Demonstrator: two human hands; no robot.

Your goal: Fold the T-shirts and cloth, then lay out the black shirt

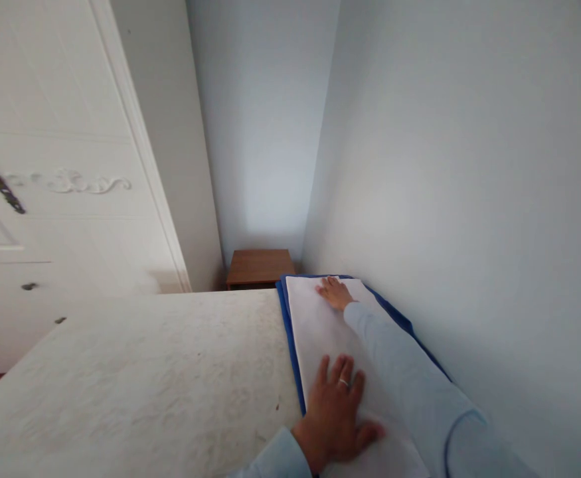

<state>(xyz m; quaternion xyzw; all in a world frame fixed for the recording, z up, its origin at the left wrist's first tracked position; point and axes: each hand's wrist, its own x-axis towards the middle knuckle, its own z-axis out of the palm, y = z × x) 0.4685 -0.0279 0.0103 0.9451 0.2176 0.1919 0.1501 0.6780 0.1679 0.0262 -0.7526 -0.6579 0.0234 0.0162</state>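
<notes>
A folded pale, whitish-pink cloth (315,325) lies flat along the right side of a cream patterned mattress (170,372). Blue fabric (394,314) shows beneath it as a border on both sides and at the far end. My left hand (334,415) rests palm down on the near part of the pale cloth, fingers spread, a ring on one finger. Farther off, my right hand (336,293) lies flat near the cloth's far end, its fingers stretched out. Neither hand grips anything.
A grey-white wall (469,166) runs close along the right side of the mattress. Past the far edge stands a low brown wooden table or cabinet (260,265). At left is a white wardrobe (71,153) with ornate dark handles.
</notes>
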